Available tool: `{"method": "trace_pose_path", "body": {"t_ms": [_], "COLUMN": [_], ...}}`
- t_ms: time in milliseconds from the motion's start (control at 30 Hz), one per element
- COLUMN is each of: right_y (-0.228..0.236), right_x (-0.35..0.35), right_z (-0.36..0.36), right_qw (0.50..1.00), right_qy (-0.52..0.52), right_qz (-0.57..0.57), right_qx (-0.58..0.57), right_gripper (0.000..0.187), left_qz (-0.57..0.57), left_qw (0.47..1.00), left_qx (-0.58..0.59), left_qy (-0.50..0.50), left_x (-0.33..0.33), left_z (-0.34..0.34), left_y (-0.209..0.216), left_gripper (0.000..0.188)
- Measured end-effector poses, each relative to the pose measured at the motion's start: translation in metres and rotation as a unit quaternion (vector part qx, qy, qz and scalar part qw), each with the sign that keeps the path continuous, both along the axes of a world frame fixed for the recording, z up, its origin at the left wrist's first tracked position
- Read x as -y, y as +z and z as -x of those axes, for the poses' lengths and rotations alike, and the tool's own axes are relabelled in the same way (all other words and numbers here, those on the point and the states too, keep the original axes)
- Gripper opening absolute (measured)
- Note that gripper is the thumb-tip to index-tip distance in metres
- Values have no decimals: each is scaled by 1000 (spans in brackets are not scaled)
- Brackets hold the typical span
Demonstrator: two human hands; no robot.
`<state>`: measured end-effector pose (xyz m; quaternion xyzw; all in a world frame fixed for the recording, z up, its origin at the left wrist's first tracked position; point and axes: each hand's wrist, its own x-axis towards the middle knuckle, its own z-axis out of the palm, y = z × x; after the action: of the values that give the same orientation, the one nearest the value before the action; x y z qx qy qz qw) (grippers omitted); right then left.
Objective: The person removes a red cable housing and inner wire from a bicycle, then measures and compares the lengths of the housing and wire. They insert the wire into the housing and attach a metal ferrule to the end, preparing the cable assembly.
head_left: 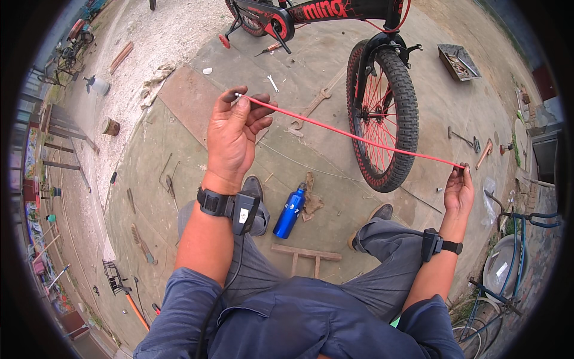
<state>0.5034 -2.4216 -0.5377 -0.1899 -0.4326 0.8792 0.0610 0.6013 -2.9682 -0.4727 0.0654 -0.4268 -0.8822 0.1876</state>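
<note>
A thin red bicycle cable housing [353, 134] stretches nearly straight between my two hands, sloping down to the right. My left hand [232, 140], raised at centre left, pinches the end with a pale metal tip between thumb and fingers. Lower on the right, my right hand [459, 190] pinches the other end in its fingertips. Just beyond the housing stands a black and red bicycle [344, 12], its knobbly front tyre [403, 90] pointing towards me. A blue bottle [289, 214] is on the ground between my feet, beside a brown rag [311, 203].
A large wrench [315, 106] and a small wrench [273, 83] lie before the bicycle. Right of the wheel are a metal tool tray [460, 63] and a hammer [461, 137]. A wooden piece [306, 252] lies between my legs; a brush [141, 242] is at left.
</note>
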Motion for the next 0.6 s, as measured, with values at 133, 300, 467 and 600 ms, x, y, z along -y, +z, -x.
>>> {"method": "trace_pose_path", "body": {"t_ms": [133,300,467,600], "right_y": [5,8,8,8], "right_x": [-2,-4,-1,1], "right_z": [-3,-5,-4,-5], "right_qw": [999,999,999,999], "right_qy": [10,17,24,18], "right_qz": [-23,-18,-23,-17], "right_qx": [21,23,24,29], "right_gripper": [13,12,11,11], "left_qz": [9,23,35,44], "left_qw": [1000,1000,999,999], "left_qx": [-14,-17,-1,3], "left_qy": [-8,-10,13,22], "left_x": [1,1,2,2], "left_z": [0,-2,-3,-2], "left_y": [1,3,6,7], "left_gripper": [21,20,20,19]}}
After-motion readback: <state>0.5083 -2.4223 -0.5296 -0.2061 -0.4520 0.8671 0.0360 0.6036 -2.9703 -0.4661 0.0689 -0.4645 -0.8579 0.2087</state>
